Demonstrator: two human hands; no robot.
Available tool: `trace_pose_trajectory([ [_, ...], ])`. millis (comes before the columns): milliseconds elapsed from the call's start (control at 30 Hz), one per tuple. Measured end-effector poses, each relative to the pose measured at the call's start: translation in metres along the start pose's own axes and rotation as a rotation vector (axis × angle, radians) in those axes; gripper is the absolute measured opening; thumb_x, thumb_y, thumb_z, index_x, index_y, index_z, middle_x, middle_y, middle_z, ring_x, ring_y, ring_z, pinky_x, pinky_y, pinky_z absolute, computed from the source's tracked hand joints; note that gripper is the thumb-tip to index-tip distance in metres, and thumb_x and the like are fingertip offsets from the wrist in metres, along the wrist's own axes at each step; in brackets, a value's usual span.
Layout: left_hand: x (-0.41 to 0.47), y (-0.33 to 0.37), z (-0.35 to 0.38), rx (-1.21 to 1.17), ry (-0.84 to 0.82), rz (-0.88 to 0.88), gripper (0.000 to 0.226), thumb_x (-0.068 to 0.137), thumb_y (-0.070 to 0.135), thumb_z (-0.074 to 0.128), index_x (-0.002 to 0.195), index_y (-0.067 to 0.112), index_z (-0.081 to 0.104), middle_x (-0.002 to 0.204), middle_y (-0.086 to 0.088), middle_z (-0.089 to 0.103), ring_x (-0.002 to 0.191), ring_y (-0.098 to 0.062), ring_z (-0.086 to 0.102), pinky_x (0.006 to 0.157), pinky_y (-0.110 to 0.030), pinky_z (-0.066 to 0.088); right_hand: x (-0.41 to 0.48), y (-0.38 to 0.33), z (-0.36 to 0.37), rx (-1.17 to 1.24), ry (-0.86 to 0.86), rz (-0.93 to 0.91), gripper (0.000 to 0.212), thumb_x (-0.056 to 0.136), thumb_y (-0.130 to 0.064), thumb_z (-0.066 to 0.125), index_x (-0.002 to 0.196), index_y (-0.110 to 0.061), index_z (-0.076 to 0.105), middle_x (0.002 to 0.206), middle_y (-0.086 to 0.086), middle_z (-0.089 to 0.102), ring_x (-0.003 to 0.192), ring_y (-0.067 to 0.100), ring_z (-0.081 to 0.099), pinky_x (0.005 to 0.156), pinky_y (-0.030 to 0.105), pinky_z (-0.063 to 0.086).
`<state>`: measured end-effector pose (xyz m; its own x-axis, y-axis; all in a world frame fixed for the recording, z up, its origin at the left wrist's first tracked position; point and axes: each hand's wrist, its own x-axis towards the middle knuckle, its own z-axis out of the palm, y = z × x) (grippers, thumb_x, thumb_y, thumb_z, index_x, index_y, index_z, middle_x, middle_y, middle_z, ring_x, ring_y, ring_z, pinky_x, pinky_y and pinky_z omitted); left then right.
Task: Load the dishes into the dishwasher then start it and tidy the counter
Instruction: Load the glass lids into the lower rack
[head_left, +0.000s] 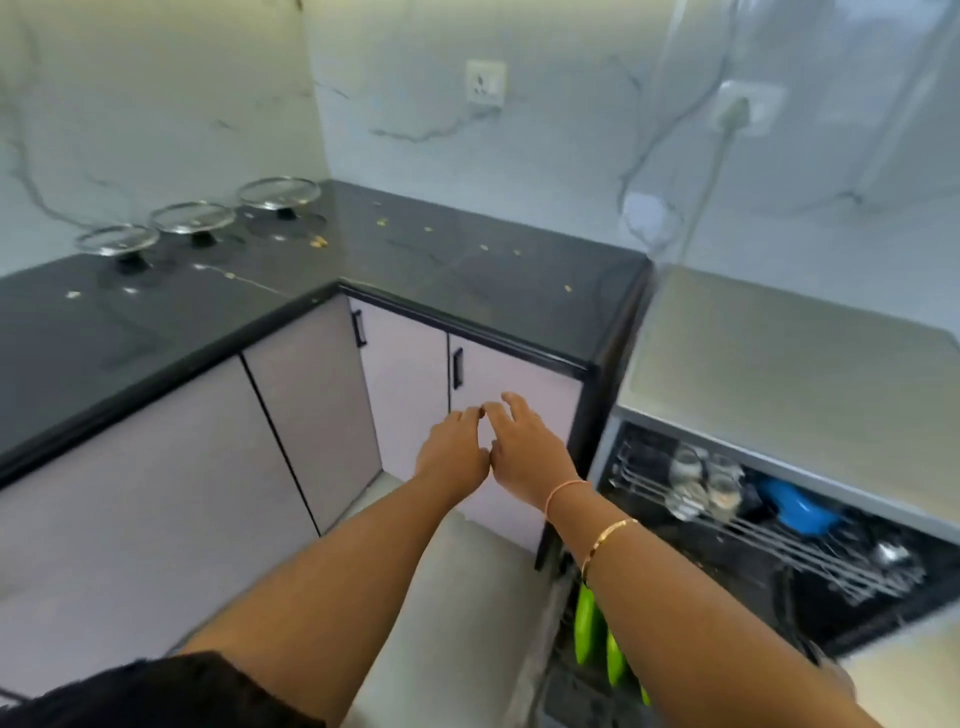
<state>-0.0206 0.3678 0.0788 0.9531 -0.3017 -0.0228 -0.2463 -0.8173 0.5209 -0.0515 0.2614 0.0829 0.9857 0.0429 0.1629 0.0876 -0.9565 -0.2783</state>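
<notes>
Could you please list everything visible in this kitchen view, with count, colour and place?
Glass lids: three, clear with metal rims and black knobs, in a row on the counter at back left.
Counter: one, black, L-shaped, with small yellowish crumbs scattered on it.
Cabinet doors: pale lilac with black handles, below the counter.
Wall sockets: two, white, on the marble wall; the right one has a plug and cable.
Dishwasher: one, grey top, at right, open.
Upper rack: one, wire, pulled out.
Glasses: several, clear, in the rack; blur hides the count.
Blue dish: one, in the rack.
Green items: a few, lower down.
Left hand: empty, fingers spread.
Right hand: empty; bracelets on its wrist.
</notes>
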Motion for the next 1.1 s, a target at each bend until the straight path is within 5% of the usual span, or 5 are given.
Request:
trace_pose_trajectory([
  [533,0.180,-0.248,-0.232,0.039,0.231,-0.079,0.051,0.087,0.014,0.052,0.137,0.012,0.040,0.137,-0.010,0.046,0.125,-0.025,0.044,0.103,-0.034,0.035,0.311,-0.204,0.059,0.152,-0.005,-0.078,0.050,0.092,-0.011,0.045,0.141,-0.011,0.034,0.150,0.014,0.023,0.130,0.032,0.038,0.103,0.037,0.041],
  [1100,0.458,-0.361,-0.298,-0.016,0.296,-0.216,0.054,0.090,0.019,0.054,0.141,0.016,0.035,0.143,-0.005,0.039,0.129,-0.022,0.041,0.103,-0.033,0.037,0.670,-0.228,0.137,0.409,-0.108,-0.067,0.048,0.088,-0.007,0.043,0.136,-0.011,0.038,0.141,0.013,0.032,0.119,0.035,0.047,0.103,0.042,0.038],
])
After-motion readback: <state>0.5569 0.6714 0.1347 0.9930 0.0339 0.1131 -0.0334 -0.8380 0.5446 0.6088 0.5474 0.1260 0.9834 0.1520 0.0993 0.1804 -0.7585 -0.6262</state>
